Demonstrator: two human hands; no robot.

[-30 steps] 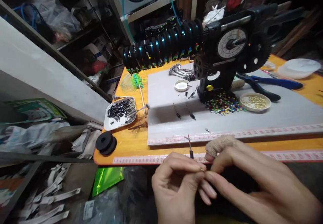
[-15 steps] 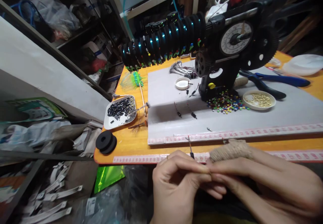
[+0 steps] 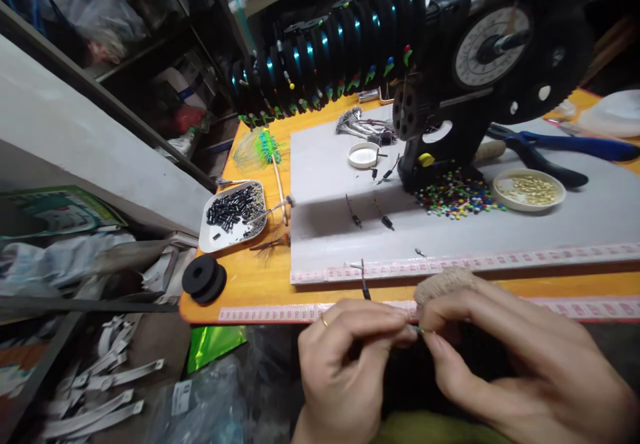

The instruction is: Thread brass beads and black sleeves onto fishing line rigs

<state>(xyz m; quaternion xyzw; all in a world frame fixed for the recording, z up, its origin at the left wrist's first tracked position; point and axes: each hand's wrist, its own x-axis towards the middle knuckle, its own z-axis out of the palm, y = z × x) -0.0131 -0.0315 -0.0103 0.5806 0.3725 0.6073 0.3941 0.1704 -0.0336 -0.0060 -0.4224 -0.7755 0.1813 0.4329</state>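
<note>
My left hand [image 3: 350,357] and my right hand [image 3: 500,344] meet fingertip to fingertip in front of the table's near edge. Between their pinched fingers is a tiny dark piece [image 3: 418,329], too small to identify; both hands grip it. A ring shows on a left finger. Beige wrapping [image 3: 443,284] covers part of a right finger. Just beyond my left hand, a small dark part with a thin stem [image 3: 365,284] lies at the board's front edge. Farther back on the white board [image 3: 320,254] are several similar small dark parts and a pile of colourful beads [image 3: 457,194].
A black machine [image 3: 415,151] with a ringed drum stands on the board. Left are a tray of black pieces [image 3: 210,234] and a black spool [image 3: 204,280]. Right are a dish of golden pieces [image 3: 530,194] and blue-handled pliers [image 3: 575,145]. Tape measures [image 3: 270,313] line the front edges.
The fingertips have drawn slightly apart, so the tiny piece between them now shows. The right hand's fingers are more curled. The camera view has shifted a little closer to the machine.
</note>
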